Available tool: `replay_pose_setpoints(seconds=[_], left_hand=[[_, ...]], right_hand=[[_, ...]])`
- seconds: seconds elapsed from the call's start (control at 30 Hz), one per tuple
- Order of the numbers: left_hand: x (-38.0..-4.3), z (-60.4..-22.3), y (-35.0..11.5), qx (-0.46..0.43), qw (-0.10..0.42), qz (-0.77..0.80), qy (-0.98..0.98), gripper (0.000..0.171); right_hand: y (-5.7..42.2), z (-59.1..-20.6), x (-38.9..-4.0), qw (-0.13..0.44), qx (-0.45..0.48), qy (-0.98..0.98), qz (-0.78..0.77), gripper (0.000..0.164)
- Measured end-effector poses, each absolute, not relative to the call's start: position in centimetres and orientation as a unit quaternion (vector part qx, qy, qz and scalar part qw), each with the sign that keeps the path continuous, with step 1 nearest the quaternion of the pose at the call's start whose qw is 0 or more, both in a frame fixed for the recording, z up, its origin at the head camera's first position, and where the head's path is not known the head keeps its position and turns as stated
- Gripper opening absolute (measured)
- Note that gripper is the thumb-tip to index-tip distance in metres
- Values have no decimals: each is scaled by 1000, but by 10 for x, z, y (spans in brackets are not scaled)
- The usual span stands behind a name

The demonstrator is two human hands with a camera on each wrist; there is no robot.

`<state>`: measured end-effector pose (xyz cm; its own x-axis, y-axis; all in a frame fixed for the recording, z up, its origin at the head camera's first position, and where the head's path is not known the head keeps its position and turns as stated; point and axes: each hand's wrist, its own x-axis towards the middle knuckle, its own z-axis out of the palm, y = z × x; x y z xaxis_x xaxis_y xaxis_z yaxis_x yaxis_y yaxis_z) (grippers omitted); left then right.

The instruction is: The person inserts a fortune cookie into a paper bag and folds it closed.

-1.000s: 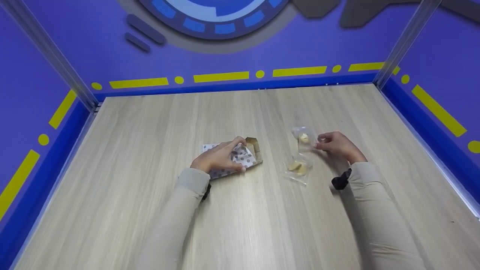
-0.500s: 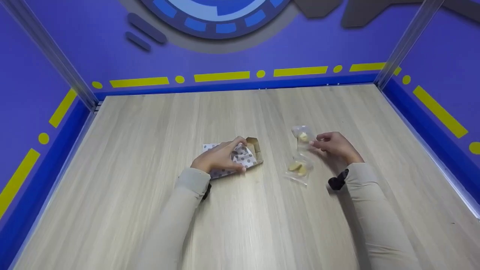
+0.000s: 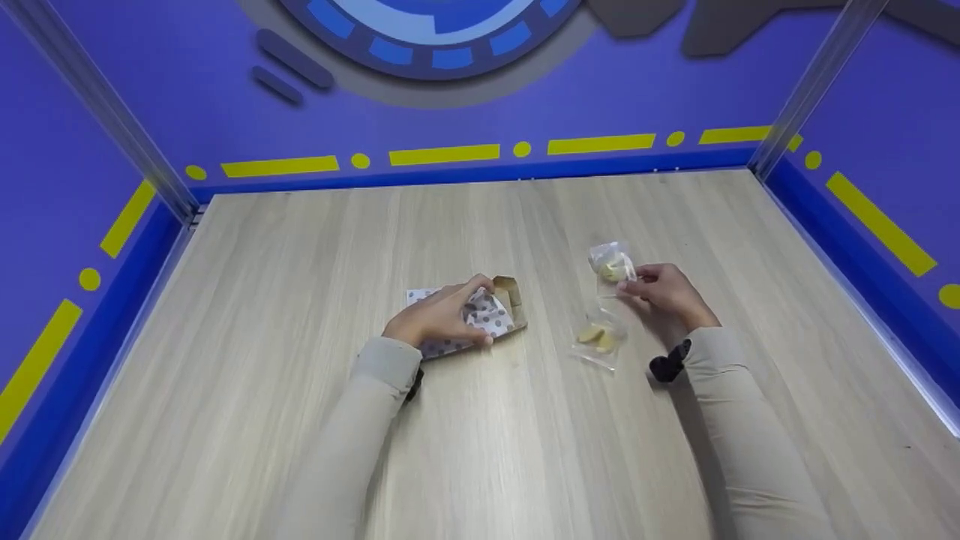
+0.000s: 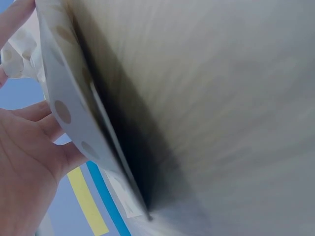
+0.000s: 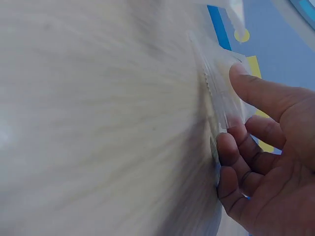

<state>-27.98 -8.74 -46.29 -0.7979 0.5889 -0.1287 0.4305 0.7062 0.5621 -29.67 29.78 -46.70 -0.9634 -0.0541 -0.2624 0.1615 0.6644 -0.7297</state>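
My left hand (image 3: 439, 315) grips a flat white paper pouch (image 3: 495, 318) with grey polka dots, its thumb and fingers spread over the two long edges. The brown open end of the pouch points right, and the hand hides much of its middle. In the left wrist view the dotted pouch (image 4: 64, 108) shows edge-on, close over the table. Between thumb and fingers, my right hand (image 3: 670, 295) pinches the edge of a small clear plastic packet (image 3: 611, 259) with pale yellow pieces inside. The right wrist view shows this clear packet (image 5: 216, 78) tilted up.
A second clear packet (image 3: 598, 339) with pale yellow pieces lies just nearer to me, on the wood-grain table (image 3: 495, 450). Blue-purple panels (image 3: 450, 120) with yellow dashes stand at the back and both sides.
My right hand has moved slightly left onto the farther packet and now pinches it, and the packet has tipped up. The left hand and the pouch have stayed in place.
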Motion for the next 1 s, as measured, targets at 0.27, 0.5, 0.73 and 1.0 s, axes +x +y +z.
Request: replay_pose_setpoints(seconds=[0.27,0.5,0.73,1.0], left_hand=[[-280,-465,-86,284,150,259,911,79],[-280,-464,-86,283,152,259,911,79],[-280,-464,-86,281,151,258,912,79],[-280,-464,-86,280,152,262,911,79]], right_hand=[[302,-466,-296,109,10,888,-446,50],[301,-463,-298,92,19,861,-500,46],[300,-461,-298,47,23,836,-546,47],[298,-457,-298,16,53,816,-576,48]])
